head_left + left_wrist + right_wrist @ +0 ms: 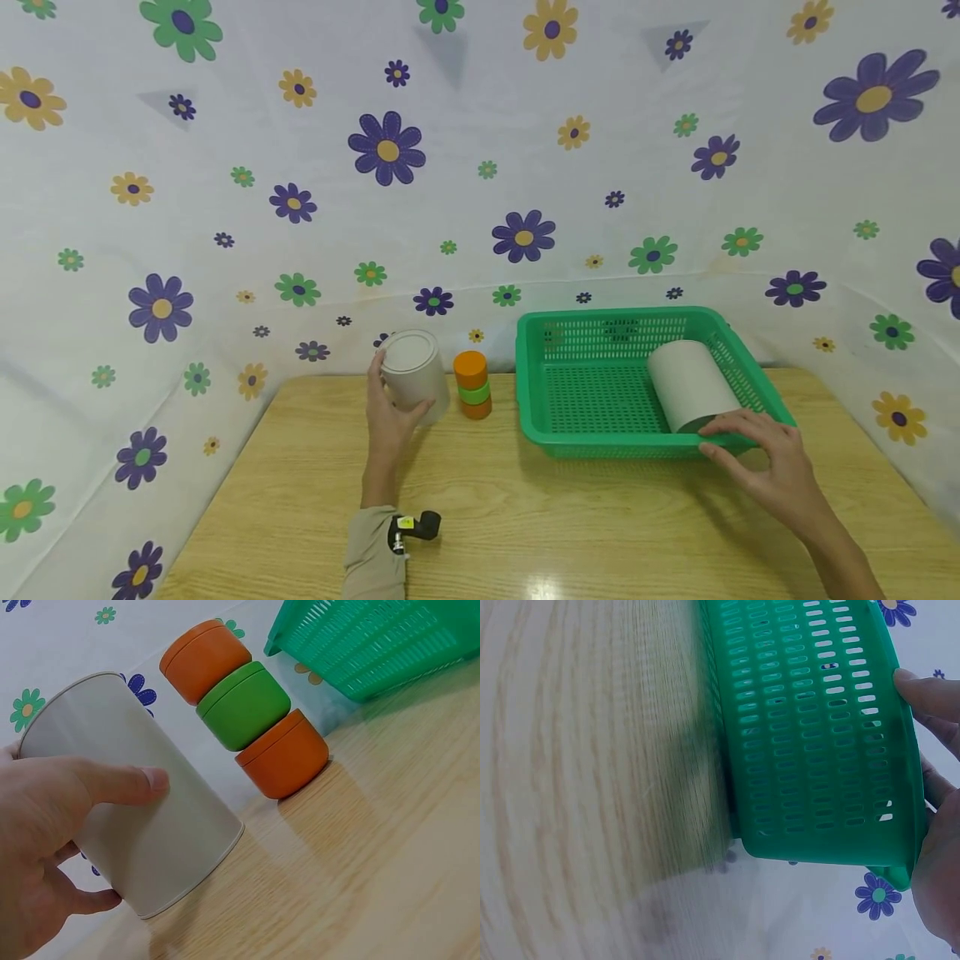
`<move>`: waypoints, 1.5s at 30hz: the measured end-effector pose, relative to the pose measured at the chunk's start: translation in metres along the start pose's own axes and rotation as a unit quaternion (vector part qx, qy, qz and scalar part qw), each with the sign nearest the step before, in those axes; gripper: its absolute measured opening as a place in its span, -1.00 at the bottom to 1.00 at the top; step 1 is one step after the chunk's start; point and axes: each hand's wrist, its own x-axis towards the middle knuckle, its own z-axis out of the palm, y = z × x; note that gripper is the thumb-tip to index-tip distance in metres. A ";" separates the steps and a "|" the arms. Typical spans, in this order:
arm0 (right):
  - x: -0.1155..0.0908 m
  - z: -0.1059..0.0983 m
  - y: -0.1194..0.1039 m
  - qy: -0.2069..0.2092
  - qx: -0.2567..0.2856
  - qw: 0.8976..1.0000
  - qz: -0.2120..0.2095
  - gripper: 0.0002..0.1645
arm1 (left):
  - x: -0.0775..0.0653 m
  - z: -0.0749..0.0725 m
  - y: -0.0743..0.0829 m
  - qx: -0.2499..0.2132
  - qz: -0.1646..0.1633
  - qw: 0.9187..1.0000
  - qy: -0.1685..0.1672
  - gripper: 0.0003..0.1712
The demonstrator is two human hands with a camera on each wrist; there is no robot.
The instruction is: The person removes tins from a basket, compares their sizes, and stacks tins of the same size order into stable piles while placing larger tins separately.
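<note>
My left hand (390, 421) grips a pale grey-white cylindrical can (418, 379), which stands upright near the back of the table. In the left wrist view the thumb lies across the side of the can (154, 825). Just right of it is a stack of small round containers (472, 385), orange, green and orange. At the right, my right hand (776, 471) pinches the front rim of a green plastic basket (615, 439), thumb outside and fingers over the edge. A second pale can (690, 383) lies on its side in the basket, its near end partly behind the fingers.
The basket sits on a light wood-grain table (480, 517), its slotted wall (810, 750) facing the right wrist camera. A white sheet with printed flowers (465, 192) hangs behind the table and at its sides. A black wrist camera (416, 527) is strapped over the left sleeve.
</note>
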 end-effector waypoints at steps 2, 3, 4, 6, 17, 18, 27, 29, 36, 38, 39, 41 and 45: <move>0.000 0.000 0.000 -0.001 0.000 1.000 -0.002 -0.48 | 0.000 -0.001 0.002 -0.001 -0.001 1.000 -0.005 0.40; 0.000 0.000 0.000 -0.001 -0.001 1.000 -0.003 -0.48 | 0.000 -0.003 0.003 -0.001 -0.002 1.000 -0.007 0.41; 0.000 0.000 0.000 -0.001 -0.003 1.000 -0.005 -0.47 | 0.001 -0.004 0.004 -0.003 -0.001 1.000 -0.008 0.40; 0.001 0.000 0.001 -0.002 -0.007 1.000 -0.008 -0.47 | 0.002 -0.009 0.008 -0.008 -0.003 1.000 -0.007 0.38; 0.004 -0.001 0.001 -0.002 -0.010 1.000 -0.008 -0.49 | 0.016 -0.029 0.049 -0.017 0.049 0.997 0.059 -0.13; 0.004 -0.001 0.002 -0.002 -0.009 1.000 -0.008 -0.49 | 0.017 -0.029 0.053 -0.010 0.060 0.996 0.066 -0.19; 0.004 -0.002 0.002 -0.006 -0.006 1.000 -0.002 -0.50 | 0.020 -0.011 0.088 -0.014 0.101 0.993 0.058 -0.37; 0.002 -0.003 0.002 -0.006 -0.005 1.000 0.002 -0.51 | 0.020 -0.004 0.092 -0.013 0.110 0.993 0.048 -0.38; -0.001 -0.005 0.003 -0.005 -0.010 1.000 0.006 -0.51 | 0.016 0.018 0.105 -0.033 0.130 0.991 0.025 -0.38; -0.001 -0.005 0.003 -0.002 -0.009 1.000 0.004 -0.50 | 0.015 0.021 0.108 -0.036 0.133 0.990 0.012 -0.38; -0.001 -0.005 0.003 -0.002 -0.008 1.000 0.003 -0.50 | 0.014 0.023 0.110 -0.036 0.133 0.990 0.006 -0.38; 0.000 -0.003 0.002 -0.003 -0.008 1.000 0.003 -0.50 | 0.012 0.025 0.113 -0.038 0.130 0.991 -0.009 -0.38; 0.001 0.000 0.001 -0.007 -0.008 1.000 0.001 -0.51 | 0.009 0.028 0.120 -0.053 0.127 0.990 -0.043 -0.41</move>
